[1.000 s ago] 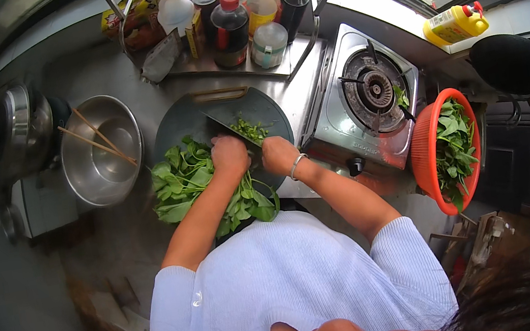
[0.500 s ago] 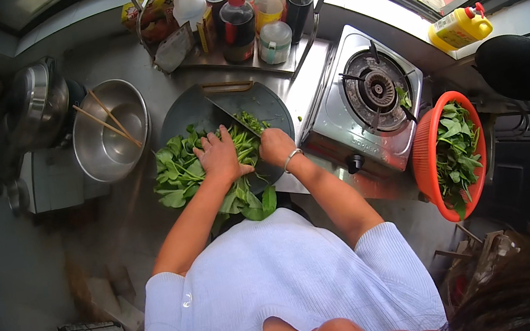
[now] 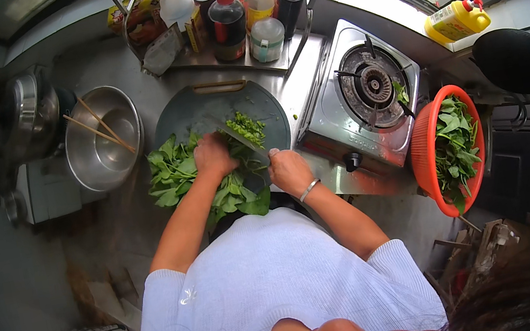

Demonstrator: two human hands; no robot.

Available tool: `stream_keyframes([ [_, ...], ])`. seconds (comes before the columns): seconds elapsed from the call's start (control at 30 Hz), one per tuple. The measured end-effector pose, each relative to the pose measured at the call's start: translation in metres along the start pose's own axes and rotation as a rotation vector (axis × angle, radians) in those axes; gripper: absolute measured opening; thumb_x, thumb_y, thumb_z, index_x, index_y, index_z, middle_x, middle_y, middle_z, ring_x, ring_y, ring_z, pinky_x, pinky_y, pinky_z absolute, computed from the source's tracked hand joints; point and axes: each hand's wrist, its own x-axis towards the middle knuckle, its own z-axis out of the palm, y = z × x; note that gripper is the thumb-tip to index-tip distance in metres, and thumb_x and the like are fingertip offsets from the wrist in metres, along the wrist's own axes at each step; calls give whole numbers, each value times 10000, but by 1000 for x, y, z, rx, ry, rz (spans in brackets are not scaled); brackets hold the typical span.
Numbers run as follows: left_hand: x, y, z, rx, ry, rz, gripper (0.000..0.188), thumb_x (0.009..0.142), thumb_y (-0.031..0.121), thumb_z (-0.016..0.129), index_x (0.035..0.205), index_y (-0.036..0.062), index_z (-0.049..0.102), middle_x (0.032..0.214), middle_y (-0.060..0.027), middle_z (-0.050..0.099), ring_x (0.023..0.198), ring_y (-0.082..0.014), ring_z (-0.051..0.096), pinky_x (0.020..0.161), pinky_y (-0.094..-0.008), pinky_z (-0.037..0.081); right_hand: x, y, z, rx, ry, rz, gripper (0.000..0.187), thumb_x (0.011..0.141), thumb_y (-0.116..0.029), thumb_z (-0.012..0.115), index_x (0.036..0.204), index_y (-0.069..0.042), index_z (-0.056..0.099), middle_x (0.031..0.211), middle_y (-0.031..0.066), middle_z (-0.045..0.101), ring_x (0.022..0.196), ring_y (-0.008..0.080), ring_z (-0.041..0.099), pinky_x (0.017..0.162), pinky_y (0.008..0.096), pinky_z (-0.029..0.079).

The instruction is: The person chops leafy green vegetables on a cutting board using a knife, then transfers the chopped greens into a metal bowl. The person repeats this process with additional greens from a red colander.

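A round grey cutting board (image 3: 179, 115) lies on the metal counter in front of me. Leafy greens (image 3: 171, 175) are heaped over its left and near side, some hanging past the edge. My left hand (image 3: 213, 155) is curled around a bunch of their stems, fingertips tucked down and partly hidden. In my right hand (image 3: 290, 171) is the handle of a kitchen knife (image 3: 245, 140), its blade pointing up-left beside the left hand. Small chopped green pieces (image 3: 246, 125) lie just beyond the blade.
A steel bowl (image 3: 109, 157) with chopsticks (image 3: 96, 133) stands left of the board. Bottles (image 3: 228, 26) fill a rack at the back. To the right are a gas stove (image 3: 365, 91), an orange basket (image 3: 423, 155) of more greens, and a yellow bottle (image 3: 456, 23) on the sill.
My left hand has gone from spread over the greens to curled around the stems. The knife and right hand have shifted slightly nearer me, exposing more chopped pieces.
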Motion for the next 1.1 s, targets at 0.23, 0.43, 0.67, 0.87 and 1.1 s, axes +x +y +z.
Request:
stream_keyframes([
  [0.23, 6, -7, 17, 86, 97, 59, 618, 573, 331, 793, 1043, -4, 572, 1023, -155, 576, 971, -303, 587, 816, -379, 503, 30, 8, 1, 16, -131, -44, 110, 714, -49, 559, 682, 51, 592, 741, 278, 609, 746, 423, 620, 685, 475, 507],
  [0.43, 1, 0, 9, 130, 99, 50, 600, 573, 334, 797, 1010, -10, 573, 977, -135, 577, 929, -288, 588, 780, -370, 502, 60, 14, 19, 12, -137, -93, 140, 675, -71, 584, 582, 34, 580, 660, 273, 572, 697, 433, 591, 668, 485, 485],
  [0.67, -5, 0, 11, 102, 163, 49, 546, 555, 309, 810, 956, 17, 583, 947, -134, 579, 899, -294, 600, 778, -385, 510, 72, 12, 42, -28, -133, -24, 89, 709, -48, 562, 700, 24, 614, 761, 260, 619, 768, 410, 617, 722, 464, 504],
  [0.87, -2, -8, 17, 33, 226, 96, 531, 547, 308, 806, 946, 26, 597, 919, -139, 590, 874, -301, 608, 765, -395, 516, 56, 22, 34, 64, 41, -116, 89, 739, -61, 555, 722, 26, 566, 703, 252, 597, 724, 420, 604, 668, 498, 485],
  [1.1, 3, -7, 12, 35, 87, 60, 434, 614, 271, 747, 980, 64, 636, 990, -125, 612, 918, -294, 617, 787, -379, 511, 0, -8, -11, -6, -53, -41, 81, 732, -38, 548, 733, 42, 556, 679, 261, 582, 679, 439, 590, 621, 507, 478],
])
